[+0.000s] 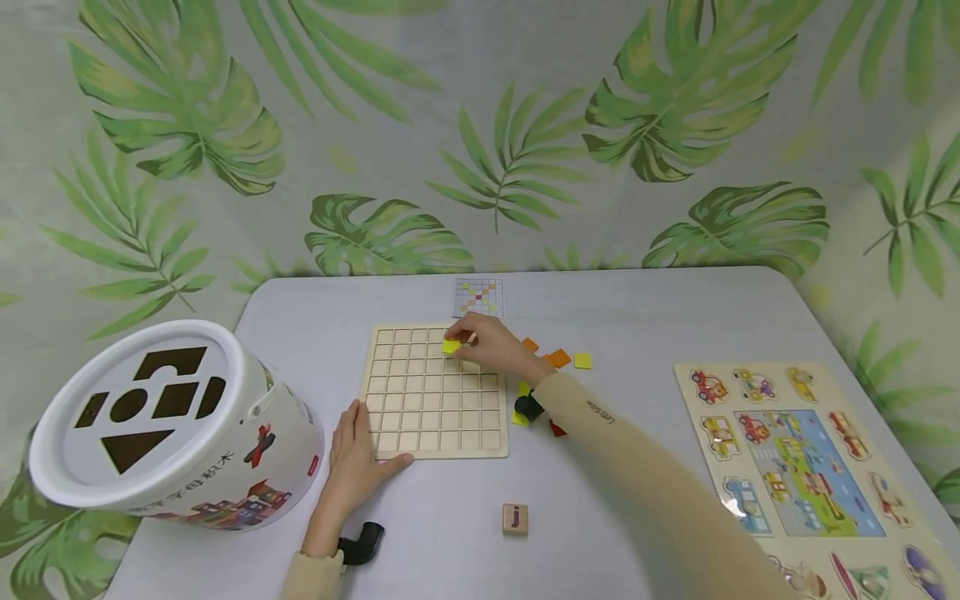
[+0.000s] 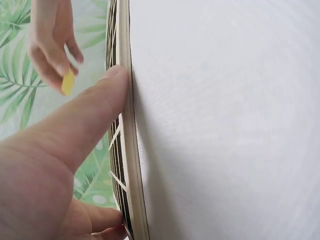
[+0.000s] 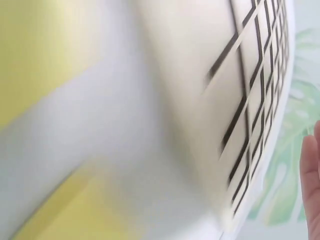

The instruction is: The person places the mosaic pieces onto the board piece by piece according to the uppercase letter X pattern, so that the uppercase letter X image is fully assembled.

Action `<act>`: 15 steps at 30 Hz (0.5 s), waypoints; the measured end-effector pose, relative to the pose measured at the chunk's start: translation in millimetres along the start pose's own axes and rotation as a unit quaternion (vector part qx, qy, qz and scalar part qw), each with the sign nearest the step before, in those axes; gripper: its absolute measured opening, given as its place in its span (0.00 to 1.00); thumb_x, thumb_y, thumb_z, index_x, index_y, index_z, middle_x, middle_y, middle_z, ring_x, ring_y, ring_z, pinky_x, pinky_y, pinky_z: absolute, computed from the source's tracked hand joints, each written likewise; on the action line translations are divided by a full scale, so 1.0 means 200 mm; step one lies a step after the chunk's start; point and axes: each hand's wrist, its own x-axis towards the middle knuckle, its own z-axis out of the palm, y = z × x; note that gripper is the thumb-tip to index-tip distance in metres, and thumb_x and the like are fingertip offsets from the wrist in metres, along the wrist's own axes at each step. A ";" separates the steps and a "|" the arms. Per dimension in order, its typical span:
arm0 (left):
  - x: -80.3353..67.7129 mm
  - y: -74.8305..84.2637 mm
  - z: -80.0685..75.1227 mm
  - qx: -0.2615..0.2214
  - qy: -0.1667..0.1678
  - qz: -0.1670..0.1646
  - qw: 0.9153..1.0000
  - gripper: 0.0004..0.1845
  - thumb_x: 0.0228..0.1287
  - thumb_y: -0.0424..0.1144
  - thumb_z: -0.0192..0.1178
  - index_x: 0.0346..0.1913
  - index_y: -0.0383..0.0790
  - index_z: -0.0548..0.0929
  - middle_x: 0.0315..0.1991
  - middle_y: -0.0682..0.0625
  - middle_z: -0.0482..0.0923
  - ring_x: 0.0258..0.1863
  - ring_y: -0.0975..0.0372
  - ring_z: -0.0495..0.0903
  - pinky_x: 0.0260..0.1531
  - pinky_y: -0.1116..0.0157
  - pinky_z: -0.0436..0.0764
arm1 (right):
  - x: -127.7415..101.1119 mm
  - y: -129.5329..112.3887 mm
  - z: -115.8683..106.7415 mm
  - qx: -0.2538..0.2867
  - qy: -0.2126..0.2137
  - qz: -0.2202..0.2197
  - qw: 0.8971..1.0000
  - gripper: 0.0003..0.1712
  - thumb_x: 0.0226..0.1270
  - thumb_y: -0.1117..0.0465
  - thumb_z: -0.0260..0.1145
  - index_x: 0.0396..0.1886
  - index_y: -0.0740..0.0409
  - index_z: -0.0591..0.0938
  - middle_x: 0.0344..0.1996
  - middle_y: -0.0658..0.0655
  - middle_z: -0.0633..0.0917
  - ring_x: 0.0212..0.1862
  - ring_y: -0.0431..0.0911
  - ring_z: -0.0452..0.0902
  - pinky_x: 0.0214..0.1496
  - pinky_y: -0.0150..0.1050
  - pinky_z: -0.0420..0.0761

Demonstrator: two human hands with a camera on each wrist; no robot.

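A square wooden grid board (image 1: 438, 408) lies on the table in front of the person. Over its far rows, the right hand (image 1: 489, 343) pinches a yellow square tile (image 1: 451, 346) between thumb and fingertips; the left wrist view also shows this yellow tile (image 2: 68, 83) above the board. The left hand (image 1: 354, 458) rests at the board's near left corner, thumb along the near edge and fingers extended up the left side. Orange tiles (image 1: 558, 358), red ones and more yellow tiles (image 1: 582, 361) lie right of the board, some partly hidden by the right wrist.
A pattern card (image 1: 479, 298) lies behind the board. A white bucket (image 1: 217, 467) with shape holes in its lid stands at the left. One wooden letter block (image 1: 515, 520) sits near the front, and a vehicle puzzle board (image 1: 810, 475) lies at the right.
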 end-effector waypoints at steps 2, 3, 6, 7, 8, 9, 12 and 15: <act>0.00 0.00 0.00 0.002 0.002 0.000 1.000 0.59 0.52 0.47 0.72 0.71 0.19 0.43 0.72 0.28 0.36 0.70 0.35 0.35 0.64 0.39 0.38 | 0.07 -0.02 0.06 -0.014 -0.010 -0.004 1.000 0.15 0.60 0.66 0.69 0.47 0.62 0.82 0.40 0.53 0.80 0.43 0.45 0.74 0.45 0.32 0.76; 0.00 0.00 0.00 0.002 0.003 0.000 1.000 0.59 0.52 0.47 0.72 0.70 0.19 0.43 0.72 0.27 0.37 0.70 0.35 0.35 0.64 0.38 0.39 | 0.11 -0.02 0.08 -0.018 -0.015 -0.003 1.000 0.15 0.61 0.66 0.69 0.47 0.62 0.82 0.40 0.53 0.80 0.43 0.45 0.74 0.45 0.31 0.76; -0.01 0.01 -0.01 0.004 0.006 0.002 1.000 0.58 0.52 0.47 0.73 0.70 0.19 0.44 0.71 0.27 0.38 0.69 0.34 0.37 0.63 0.38 0.42 | 0.19 -0.05 0.16 -0.034 -0.025 0.002 0.999 0.14 0.61 0.65 0.69 0.47 0.62 0.82 0.39 0.53 0.80 0.42 0.43 0.74 0.45 0.30 0.74; -0.01 0.01 -0.01 0.004 0.007 0.003 1.000 0.58 0.52 0.47 0.73 0.70 0.19 0.44 0.71 0.27 0.38 0.69 0.35 0.37 0.63 0.38 0.42 | 0.22 -0.06 0.18 -0.039 -0.028 0.005 0.999 0.14 0.61 0.65 0.69 0.47 0.62 0.82 0.39 0.53 0.80 0.41 0.43 0.74 0.45 0.30 0.74; -0.01 0.01 -0.01 0.005 0.007 0.003 1.000 0.58 0.52 0.47 0.73 0.70 0.19 0.44 0.71 0.27 0.38 0.69 0.35 0.38 0.63 0.38 0.43 | 0.24 -0.07 0.20 -0.043 -0.032 0.008 0.999 0.14 0.61 0.65 0.69 0.47 0.62 0.82 0.39 0.53 0.80 0.41 0.43 0.74 0.44 0.30 0.73; -0.01 0.01 -0.01 0.005 0.007 0.003 1.000 0.58 0.52 0.47 0.73 0.70 0.19 0.45 0.71 0.28 0.39 0.69 0.35 0.38 0.63 0.38 0.43 | 0.26 -0.08 0.21 -0.046 -0.034 0.012 0.998 0.14 0.61 0.66 0.69 0.47 0.62 0.82 0.39 0.53 0.80 0.40 0.43 0.74 0.44 0.30 0.73; -0.01 0.01 -0.01 0.005 0.007 0.003 1.000 0.59 0.52 0.48 0.72 0.70 0.19 0.44 0.72 0.28 0.39 0.69 0.35 0.38 0.64 0.38 0.43 | 0.30 -0.11 0.26 -0.069 -0.041 0.022 0.997 0.14 0.61 0.67 0.68 0.47 0.62 0.82 0.40 0.54 0.80 0.39 0.44 0.73 0.44 0.31 0.73; 0.00 0.01 -0.01 0.006 0.006 0.007 1.000 0.59 0.52 0.49 0.72 0.70 0.19 0.45 0.72 0.28 0.39 0.69 0.35 0.38 0.63 0.37 0.44 | 0.32 -0.13 0.29 -0.098 -0.045 0.036 0.993 0.14 0.61 0.68 0.67 0.48 0.61 0.83 0.40 0.54 0.81 0.40 0.43 0.73 0.44 0.32 0.73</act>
